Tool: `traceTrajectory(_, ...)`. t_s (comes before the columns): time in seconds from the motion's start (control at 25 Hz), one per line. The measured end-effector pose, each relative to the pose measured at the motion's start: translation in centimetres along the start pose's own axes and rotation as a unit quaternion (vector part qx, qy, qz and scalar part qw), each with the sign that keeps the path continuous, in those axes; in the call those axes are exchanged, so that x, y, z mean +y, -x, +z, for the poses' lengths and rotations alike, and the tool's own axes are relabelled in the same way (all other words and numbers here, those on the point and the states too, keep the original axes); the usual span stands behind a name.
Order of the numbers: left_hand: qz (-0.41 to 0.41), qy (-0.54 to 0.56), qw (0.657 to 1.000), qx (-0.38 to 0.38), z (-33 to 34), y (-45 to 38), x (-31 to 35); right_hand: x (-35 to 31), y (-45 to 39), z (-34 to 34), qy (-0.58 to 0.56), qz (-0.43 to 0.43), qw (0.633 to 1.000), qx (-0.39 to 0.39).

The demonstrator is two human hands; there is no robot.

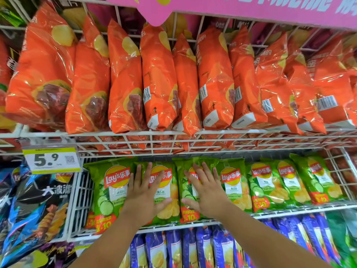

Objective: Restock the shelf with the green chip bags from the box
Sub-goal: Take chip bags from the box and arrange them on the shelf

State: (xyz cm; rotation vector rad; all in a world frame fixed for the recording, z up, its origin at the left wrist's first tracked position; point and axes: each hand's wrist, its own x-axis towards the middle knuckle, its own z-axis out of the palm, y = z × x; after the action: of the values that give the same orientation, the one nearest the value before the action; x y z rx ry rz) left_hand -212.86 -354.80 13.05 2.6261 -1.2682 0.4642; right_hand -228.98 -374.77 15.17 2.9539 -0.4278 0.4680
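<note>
Several green chip bags (268, 182) stand in a row on the white wire shelf (289, 210) in the middle of the view. My left hand (144, 192) lies flat with spread fingers on the front of one green bag (166, 190). My right hand (204, 190) presses flat on the neighbouring green bag (186, 186) just to the right. Neither hand grips anything. The box is out of view.
Orange chip bags (160, 78) fill the wire shelf above. Blue bags (193, 248) sit on the shelf below. Dark blue snack bags (36, 207) hang at the left under a price tag (52, 159) reading 5.9. A pink sign (231, 6) runs along the top.
</note>
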Motion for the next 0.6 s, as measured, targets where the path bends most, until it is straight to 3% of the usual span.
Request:
traceTrajectory(0.28,0.012,0.000,0.999,0.034,-2.3,2.5,3.2,0.1,4.3,-1.3,-0.079,-0.029,0.996,0.020)
traceTrajectory(0.44,0.020,0.021,0.999,0.029,-3.4,5.6,9.3,2.5,10.0,-1.1,-0.152,-0.038,0.987,0.035)
traceTrajectory(0.6,-0.017,0.023,1.000,0.006,-3.5,8.7,16.6,7.6,16.2,-1.7,-0.137,-0.014,0.990,-0.011)
